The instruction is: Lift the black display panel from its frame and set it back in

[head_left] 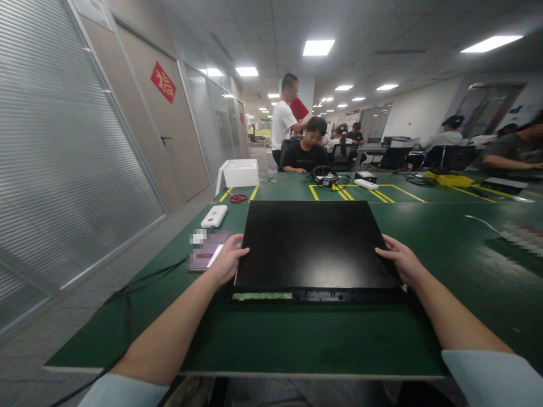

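A flat black panel (311, 243) lies on the green table (297, 333) in front of me, with a narrow strip of green circuit board showing along its near edge. My left hand (227, 261) grips the panel's near left corner, fingers curled over the edge. My right hand (399, 261) holds the near right corner in the same way. Both forearms reach in from the bottom of the view.
Left of the panel lie a dark phone (207, 252) and a white power bank (214, 216). Farther back are a white foam box (240, 172), red scissors (237, 198), headphones (324, 174) and a yellow tray (449, 180). A black cable (139, 280) hangs off the left edge. Several people sit and stand beyond.
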{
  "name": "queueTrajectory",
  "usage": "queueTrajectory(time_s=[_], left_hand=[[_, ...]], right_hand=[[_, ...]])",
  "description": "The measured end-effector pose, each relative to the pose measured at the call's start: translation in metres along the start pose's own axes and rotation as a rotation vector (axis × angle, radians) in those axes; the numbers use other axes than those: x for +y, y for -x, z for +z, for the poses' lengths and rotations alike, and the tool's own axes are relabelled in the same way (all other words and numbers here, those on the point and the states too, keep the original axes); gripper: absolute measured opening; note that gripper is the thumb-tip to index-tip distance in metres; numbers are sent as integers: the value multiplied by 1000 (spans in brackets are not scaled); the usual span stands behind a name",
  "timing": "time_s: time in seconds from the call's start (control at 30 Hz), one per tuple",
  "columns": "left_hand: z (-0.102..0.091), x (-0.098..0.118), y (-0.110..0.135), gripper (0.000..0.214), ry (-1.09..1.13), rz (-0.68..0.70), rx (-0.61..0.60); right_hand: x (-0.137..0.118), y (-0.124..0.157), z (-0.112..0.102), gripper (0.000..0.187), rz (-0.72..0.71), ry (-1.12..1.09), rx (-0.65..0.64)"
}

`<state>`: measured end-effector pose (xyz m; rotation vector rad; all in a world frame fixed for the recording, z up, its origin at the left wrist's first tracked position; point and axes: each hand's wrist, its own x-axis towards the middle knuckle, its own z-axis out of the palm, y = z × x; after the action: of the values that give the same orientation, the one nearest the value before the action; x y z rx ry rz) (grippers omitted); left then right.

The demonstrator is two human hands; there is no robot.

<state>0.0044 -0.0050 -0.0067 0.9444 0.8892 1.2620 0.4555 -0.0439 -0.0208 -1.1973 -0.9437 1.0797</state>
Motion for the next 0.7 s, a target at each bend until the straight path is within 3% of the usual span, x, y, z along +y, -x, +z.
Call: queueTrajectory(time_s=[0.7], left_hand=[[1,-2,1,49,-18,-2,14]], right_hand=[[1,0,2,51,-4,20,-9]])
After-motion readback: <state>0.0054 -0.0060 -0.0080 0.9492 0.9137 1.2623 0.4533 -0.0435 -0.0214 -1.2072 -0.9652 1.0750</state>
